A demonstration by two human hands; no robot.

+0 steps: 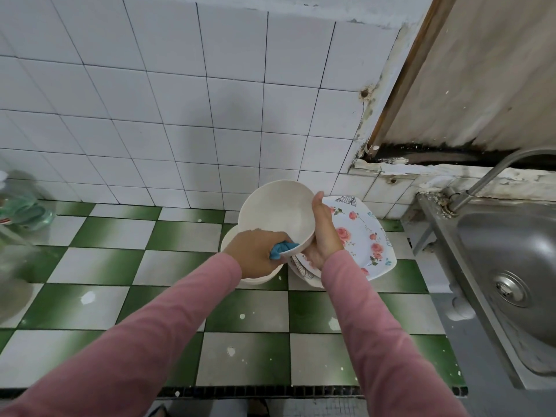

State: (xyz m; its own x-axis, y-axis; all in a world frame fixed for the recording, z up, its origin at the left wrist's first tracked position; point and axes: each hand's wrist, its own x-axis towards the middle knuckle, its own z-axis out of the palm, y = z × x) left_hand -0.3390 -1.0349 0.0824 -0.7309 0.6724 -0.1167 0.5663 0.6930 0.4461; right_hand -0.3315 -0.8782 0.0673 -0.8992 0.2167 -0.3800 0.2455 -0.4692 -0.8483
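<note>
The white bowl (276, 212) is held up in the air above the back of the desk (120, 266), close to the tiled wall (180, 100), tilted so its inside faces the camera. The right hand (323, 233) grasps it from the right side, palm against the outer wall and fingers curved up to the rim. The left hand (255, 254) is clenched around a blue cloth (282, 249), which is bunched in the fist and pressed against the bowl's near rim; only a small fold of the cloth shows. Both arms wear pink sleeves (150, 326).

Directly under the left hand, 1 more pale bowl (261, 278) stands on the green and white checkered desk, mostly hidden by the hand. Just right of it, behind the right wrist, a square plate with pink roses (361, 236) lies tilted on top of other dishes, how many I cannot tell. At the right edge of the desk is a steel sink (511, 251) with its drain in view, and a metal tap (487, 179) rises at its back corner. At the far left a clear bottle (21, 206) shows, blurred
</note>
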